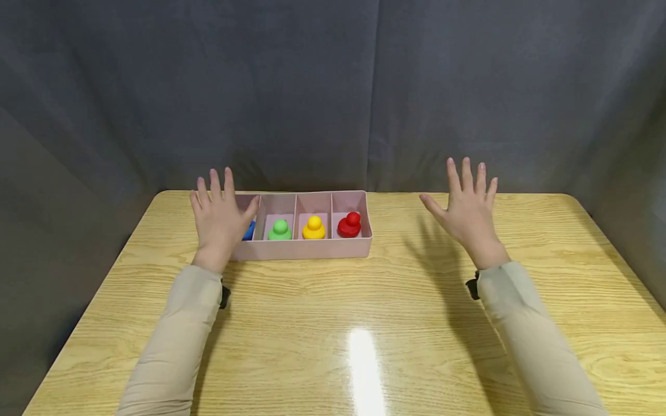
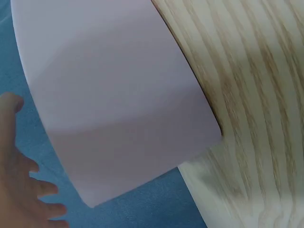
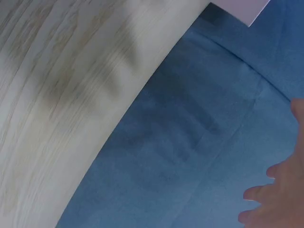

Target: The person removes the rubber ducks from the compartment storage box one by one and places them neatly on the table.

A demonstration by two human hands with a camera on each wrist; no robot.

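Note:
A pink tray (image 1: 312, 249) with a row of compartments sits at the far middle of the wooden table (image 1: 364, 323). Each compartment holds one knob-shaped piece: blue (image 1: 250, 231), mostly hidden by my hand, green (image 1: 280, 230), yellow (image 1: 314, 227), red (image 1: 349, 225). My left hand (image 1: 219, 218) hovers flat with straight fingers over the tray's left end, holding nothing. My right hand (image 1: 468, 209) hovers flat above bare table to the right of the tray, fingers spread, empty. The left wrist view shows the tray's pink wall (image 2: 118, 99) close up and my left hand (image 2: 16, 190).
A grey cloth backdrop (image 1: 333, 86) hangs behind and beside the table. The table's far edge runs just behind the tray. A bright glare spot (image 1: 364, 358) lies on the near table top. In the right wrist view only table grain (image 3: 57, 95), cloth and fingertips (image 3: 280, 190) appear.

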